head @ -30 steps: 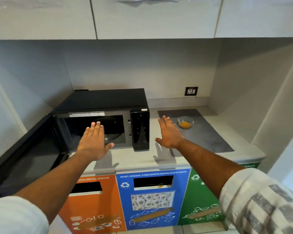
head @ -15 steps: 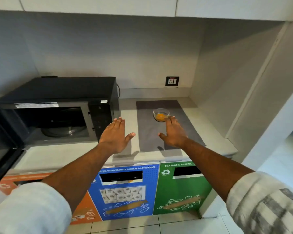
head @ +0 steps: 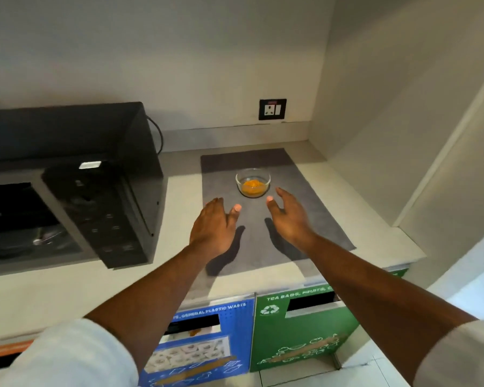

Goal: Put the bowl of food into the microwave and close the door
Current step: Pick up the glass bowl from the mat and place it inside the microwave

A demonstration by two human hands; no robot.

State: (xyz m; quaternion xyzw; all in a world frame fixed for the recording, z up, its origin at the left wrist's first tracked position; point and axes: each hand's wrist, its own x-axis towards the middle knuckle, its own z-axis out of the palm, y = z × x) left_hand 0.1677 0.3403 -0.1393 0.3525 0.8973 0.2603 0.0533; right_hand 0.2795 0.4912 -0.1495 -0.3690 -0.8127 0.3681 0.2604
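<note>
Pale kitchen table [head: 179, 191] under wall cabinets. Right of open black microwave [head: 67, 191], small glass bowl [head: 253, 182] of orange food on grey mat [head: 305, 208]. Left hand [head: 211, 229], right hand [head: 289, 216] spread, empty, just short of bowl. Probably light, smooth, breakable; best cupped by both sides.

The bowl [head: 253, 182] at frame centre looks like clear, glossy glass, sitting on a matt grey mat [head: 277, 219] with a faintly mottled surface. At left, the microwave [head: 101, 169] is smooth black with a slight sheen, on a pale matt counter [head: 67, 291].
</note>
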